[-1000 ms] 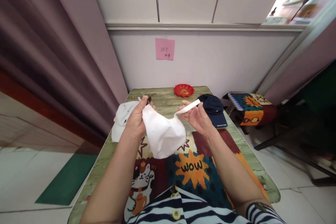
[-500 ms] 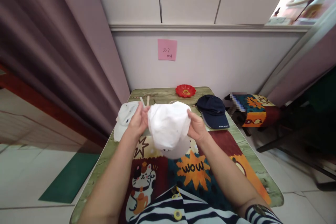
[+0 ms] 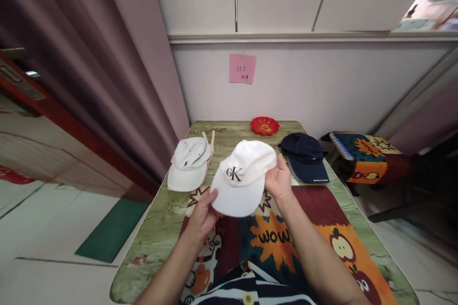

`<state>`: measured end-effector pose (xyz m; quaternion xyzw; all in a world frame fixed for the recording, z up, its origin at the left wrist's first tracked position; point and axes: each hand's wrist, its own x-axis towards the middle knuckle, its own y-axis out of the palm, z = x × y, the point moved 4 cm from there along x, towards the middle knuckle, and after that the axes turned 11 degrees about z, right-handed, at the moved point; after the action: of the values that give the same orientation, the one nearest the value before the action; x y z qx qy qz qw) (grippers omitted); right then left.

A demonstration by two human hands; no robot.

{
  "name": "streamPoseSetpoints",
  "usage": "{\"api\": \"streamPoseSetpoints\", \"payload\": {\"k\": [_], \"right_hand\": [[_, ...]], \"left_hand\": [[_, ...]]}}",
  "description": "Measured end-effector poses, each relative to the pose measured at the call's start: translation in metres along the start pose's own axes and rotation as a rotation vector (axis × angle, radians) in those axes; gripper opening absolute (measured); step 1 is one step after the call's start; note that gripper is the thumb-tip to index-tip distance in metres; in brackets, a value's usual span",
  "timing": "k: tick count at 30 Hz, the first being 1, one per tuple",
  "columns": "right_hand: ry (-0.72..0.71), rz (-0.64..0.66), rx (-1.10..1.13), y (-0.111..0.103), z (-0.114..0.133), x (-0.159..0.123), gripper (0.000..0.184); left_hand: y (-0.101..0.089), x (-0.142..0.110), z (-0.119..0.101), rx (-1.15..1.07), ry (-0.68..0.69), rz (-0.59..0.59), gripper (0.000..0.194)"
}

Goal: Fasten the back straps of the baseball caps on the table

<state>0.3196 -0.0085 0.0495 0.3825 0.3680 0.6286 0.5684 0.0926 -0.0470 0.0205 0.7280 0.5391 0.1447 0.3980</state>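
Observation:
Between my hands is a white baseball cap [image 3: 246,167] with black "CK" letters, raised over the table with its brim toward me. My left hand [image 3: 204,212] pinches the left edge of the brim. At the cap's right side, my right hand [image 3: 279,178] grips its lower rim, some fingers hidden beneath. On the table to the left lies another white cap [image 3: 189,162] with a small dark logo and loose straps behind it. A navy cap [image 3: 304,157] rests at the right, brim toward me.
A red scalloped dish [image 3: 265,126] stands at the back of the wood-patterned table [image 3: 157,228]. A colourful printed mat [image 3: 322,205] covers the near part. A pink note [image 3: 242,68] is stuck on the wall. To the right is a stool with a printed cover [image 3: 372,157].
The held cap has turned from its strap and back to its front, so the brim and letters now show. My left hand has moved from the cap's side to the brim. The view has swung left.

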Motion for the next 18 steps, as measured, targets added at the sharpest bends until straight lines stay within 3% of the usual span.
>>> {"api": "streamPoseSetpoints", "payload": {"k": [4, 6, 8, 11, 14, 16, 18], "right_hand": [[0.166, 0.070, 0.057, 0.005, -0.007, -0.011, 0.050], [0.232, 0.075, 0.081, 0.003, -0.011, -0.018, 0.050], [0.263, 0.070, 0.085, -0.002, -0.015, -0.022, 0.046], [0.268, 0.055, 0.088, -0.010, -0.019, -0.024, 0.037], [0.282, 0.026, 0.133, -0.016, -0.024, -0.022, 0.036], [0.295, 0.007, 0.156, -0.018, -0.026, -0.022, 0.036], [0.294, -0.008, 0.145, -0.023, -0.025, -0.023, 0.034]], "left_hand": [[0.022, 0.038, -0.072, 0.068, 0.212, -0.013, 0.034], [0.018, 0.050, -0.111, 0.100, 0.371, -0.033, 0.030], [0.002, 0.054, -0.138, 0.179, 0.433, -0.096, 0.028], [-0.044, 0.047, -0.152, 0.362, 0.376, -0.359, 0.024], [-0.090, 0.034, -0.147, 0.455, 0.333, -0.589, 0.019], [-0.111, 0.026, -0.143, 0.519, 0.320, -0.703, 0.020], [-0.120, 0.018, -0.142, 0.594, 0.321, -0.804, 0.035]]}}
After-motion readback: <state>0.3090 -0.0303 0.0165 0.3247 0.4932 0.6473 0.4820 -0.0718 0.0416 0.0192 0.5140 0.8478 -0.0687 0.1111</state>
